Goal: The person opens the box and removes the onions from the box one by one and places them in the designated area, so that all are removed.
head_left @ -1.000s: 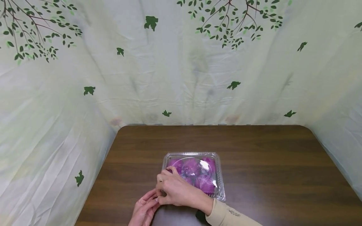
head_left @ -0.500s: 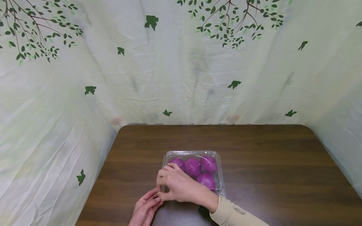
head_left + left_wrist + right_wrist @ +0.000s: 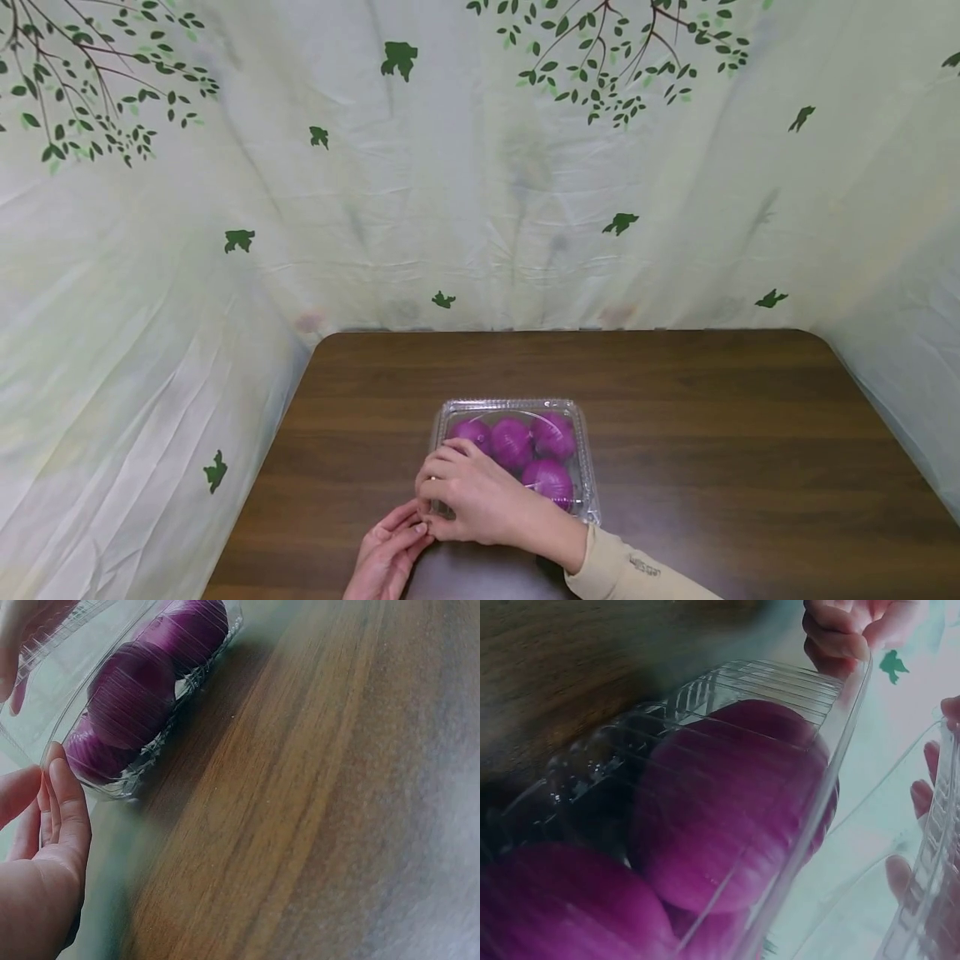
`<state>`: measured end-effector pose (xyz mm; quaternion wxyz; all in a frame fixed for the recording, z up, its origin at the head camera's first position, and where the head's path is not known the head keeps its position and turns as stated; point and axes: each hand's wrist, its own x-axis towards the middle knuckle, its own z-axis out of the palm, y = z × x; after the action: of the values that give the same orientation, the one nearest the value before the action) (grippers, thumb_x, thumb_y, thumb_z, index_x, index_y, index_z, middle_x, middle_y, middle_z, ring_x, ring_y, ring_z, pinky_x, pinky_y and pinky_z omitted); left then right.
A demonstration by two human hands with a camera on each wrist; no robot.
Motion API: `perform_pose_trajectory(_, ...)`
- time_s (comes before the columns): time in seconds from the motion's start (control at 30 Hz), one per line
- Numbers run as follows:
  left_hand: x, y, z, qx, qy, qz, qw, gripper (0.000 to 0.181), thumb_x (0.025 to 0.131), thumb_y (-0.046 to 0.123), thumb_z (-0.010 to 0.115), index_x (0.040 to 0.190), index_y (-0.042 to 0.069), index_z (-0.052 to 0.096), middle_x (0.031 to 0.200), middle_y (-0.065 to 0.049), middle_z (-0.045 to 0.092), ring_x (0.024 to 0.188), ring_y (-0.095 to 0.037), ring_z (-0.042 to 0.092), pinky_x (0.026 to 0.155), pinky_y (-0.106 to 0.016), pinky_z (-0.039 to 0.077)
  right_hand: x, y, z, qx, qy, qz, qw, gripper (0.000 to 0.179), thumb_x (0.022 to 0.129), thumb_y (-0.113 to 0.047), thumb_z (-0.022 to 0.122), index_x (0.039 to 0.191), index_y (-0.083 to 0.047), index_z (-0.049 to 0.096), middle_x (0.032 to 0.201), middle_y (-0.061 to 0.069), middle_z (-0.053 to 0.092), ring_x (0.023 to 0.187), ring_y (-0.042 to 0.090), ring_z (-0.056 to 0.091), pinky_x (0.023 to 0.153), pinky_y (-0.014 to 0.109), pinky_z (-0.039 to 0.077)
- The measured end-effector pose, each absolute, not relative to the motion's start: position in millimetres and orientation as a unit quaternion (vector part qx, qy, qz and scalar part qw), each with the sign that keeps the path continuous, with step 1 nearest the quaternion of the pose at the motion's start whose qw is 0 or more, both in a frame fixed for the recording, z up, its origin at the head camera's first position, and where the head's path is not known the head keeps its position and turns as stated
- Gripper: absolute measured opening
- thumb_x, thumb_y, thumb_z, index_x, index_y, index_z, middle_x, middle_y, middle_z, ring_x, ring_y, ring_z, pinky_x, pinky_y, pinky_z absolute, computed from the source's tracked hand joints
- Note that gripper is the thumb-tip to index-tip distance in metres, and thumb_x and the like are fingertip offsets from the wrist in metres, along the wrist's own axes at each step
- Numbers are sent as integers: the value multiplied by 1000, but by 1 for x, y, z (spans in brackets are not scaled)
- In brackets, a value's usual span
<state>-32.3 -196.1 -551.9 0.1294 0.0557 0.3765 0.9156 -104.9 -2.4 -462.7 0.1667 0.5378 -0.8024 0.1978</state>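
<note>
A clear plastic clamshell box [image 3: 510, 406] sits on the table near its front, with several round purple red onions [image 3: 553, 435] inside. At the box's near left corner, my left hand [image 3: 386, 550] pinches the rim between thumb and fingers; in the left wrist view the left hand [image 3: 52, 855] grips that corner of the base. My right hand [image 3: 480, 500] reaches across the box and holds the edge of the lid. In the right wrist view, the ridged lid edge [image 3: 934, 855] stands apart from the base rim [image 3: 832, 772], with right fingertips [image 3: 922, 799] behind it.
The brown wooden table [image 3: 712, 442] extends to both sides of the box and behind it. A pale curtain [image 3: 480, 167] printed with leaves and branches hangs around the back and sides. A beige sleeve [image 3: 633, 571] covers the right forearm.
The glare over the onions has gone, and they show more clearly as the lid's tilt has changed. My right hand has shifted slightly to the right; the left hand stays at the corner.
</note>
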Motion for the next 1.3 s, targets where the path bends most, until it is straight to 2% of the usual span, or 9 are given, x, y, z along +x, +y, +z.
perform_pose_trajectory(0.13,-33,-196,-552,56,374,917,130,52,93,-20,38,116,10,73,108,-4,71,98,-13,66,89,-26,53,-101,3,-462,536,-803,196,170,14,78,-27,78,89,-26,70,110,-10,61,114,8,52,106,37,37)
perform_pose_trajectory(0.3,-33,-197,-552,58,370,917,139,51,94,-20,37,117,10,72,108,-4,71,98,-13,66,89,-26,52,-97,11,-462,535,-802,198,175,30,76,-21,77,106,-25,73,122,-7,60,124,13,49,108,37,36)
perform_pose_trajectory(0.5,-34,-197,-552,70,360,919,142,53,94,-21,35,118,10,72,108,-5,70,98,-15,66,90,-26,52,-92,18,-466,526,-813,181,172,47,75,-18,76,120,-25,69,135,-5,56,128,15,46,107,39,36)
perform_pose_trajectory(0.67,-33,-198,-552,60,374,914,145,51,95,-18,38,117,11,73,106,-3,71,98,-14,66,90,-26,52,-87,26,-469,512,-822,183,166,56,74,-15,76,128,-27,65,140,-3,52,131,16,43,108,41,36)
perform_pose_trajectory(0.9,-35,-197,-554,90,369,914,144,50,94,-19,37,120,8,71,108,-5,70,100,-13,65,91,-27,52,-82,40,-472,500,-823,205,174,62,72,-11,75,131,-25,61,139,0,53,129,17,45,106,44,39)
perform_pose_trajectory(1.1,-33,-197,-553,72,386,909,137,52,94,-19,38,118,12,73,107,-3,71,98,-12,65,89,-26,53,-81,56,-479,488,-820,227,194,60,69,-12,77,126,-24,63,137,-3,55,127,17,48,105,46,39)
perform_pose_trajectory(1.3,-34,-196,-554,77,382,911,134,55,94,-20,35,119,11,72,107,-3,71,97,-13,66,89,-26,53,-79,66,-486,488,-809,238,226,57,67,-11,79,121,-21,68,128,-4,61,119,17,54,97,39,45)
